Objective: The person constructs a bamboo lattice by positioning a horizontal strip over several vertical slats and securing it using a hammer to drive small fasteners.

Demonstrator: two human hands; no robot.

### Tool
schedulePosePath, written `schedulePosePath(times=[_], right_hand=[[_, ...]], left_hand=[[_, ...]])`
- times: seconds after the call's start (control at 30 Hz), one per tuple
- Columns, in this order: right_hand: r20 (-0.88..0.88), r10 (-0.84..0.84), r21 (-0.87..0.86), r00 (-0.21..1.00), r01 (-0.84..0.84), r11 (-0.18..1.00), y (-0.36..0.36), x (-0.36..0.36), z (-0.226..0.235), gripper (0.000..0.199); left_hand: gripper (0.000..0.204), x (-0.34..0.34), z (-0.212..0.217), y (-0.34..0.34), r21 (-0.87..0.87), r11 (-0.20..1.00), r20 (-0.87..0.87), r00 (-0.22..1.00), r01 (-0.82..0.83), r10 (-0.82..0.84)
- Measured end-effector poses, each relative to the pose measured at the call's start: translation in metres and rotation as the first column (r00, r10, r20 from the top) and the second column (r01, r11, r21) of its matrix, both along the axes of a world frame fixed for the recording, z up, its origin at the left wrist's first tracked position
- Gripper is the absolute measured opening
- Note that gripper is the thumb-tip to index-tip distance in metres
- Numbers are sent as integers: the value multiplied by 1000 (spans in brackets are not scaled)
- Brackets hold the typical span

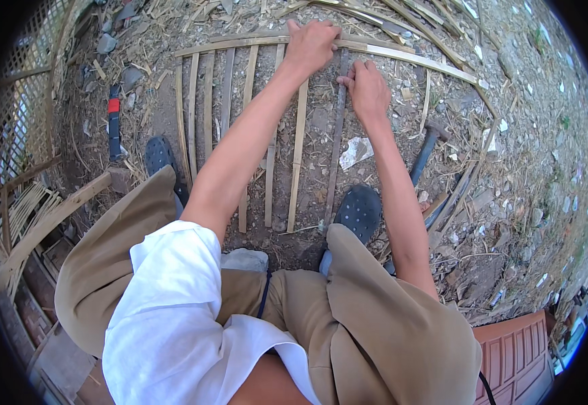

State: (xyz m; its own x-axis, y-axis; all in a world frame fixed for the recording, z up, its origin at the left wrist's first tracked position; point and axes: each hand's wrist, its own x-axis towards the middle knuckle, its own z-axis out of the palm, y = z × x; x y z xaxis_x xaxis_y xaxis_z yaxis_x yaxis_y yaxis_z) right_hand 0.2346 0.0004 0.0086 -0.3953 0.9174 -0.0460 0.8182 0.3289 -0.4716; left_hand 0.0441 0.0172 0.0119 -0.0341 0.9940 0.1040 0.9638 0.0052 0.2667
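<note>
Wooden crosspiece (240,44) gripped by the left hand (313,44); just nearside of the crosspiece, right hand (369,89) half-curled, hold unclear.

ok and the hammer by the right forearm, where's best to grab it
Probably mid-shaft on its blue handle, the right hand coming down from above: the shaft is long and slim, and the dark head lies at the far end. The right forearm seems to cover the near end.
</note>
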Motion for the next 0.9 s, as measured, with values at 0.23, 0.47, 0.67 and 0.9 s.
schedulePosePath(times=[0.23, 0.47, 0.67, 0.9], right_hand=[[63, 24, -27, 998, -22, 999, 1, -2, 6, 37], [78, 34, -48, 996, -30, 998, 1, -2, 4, 38], [64, 29, -67, 998, -25, 997, 0, -5, 8, 35], [39, 29, -64, 999, -27, 998, 0, -3, 6, 33]], left_hand=[[23, 1, -4, -5, 156, 988, 64, 998, -5, -5], [22, 0, -3, -8, 216, 976, 110, 994, -1, -24], [22, -1, -4, -10, 255, 967, 153, 988, -15, -25], [20, 1, -1, -11, 264, 964, 157, 987, -23, -20]])
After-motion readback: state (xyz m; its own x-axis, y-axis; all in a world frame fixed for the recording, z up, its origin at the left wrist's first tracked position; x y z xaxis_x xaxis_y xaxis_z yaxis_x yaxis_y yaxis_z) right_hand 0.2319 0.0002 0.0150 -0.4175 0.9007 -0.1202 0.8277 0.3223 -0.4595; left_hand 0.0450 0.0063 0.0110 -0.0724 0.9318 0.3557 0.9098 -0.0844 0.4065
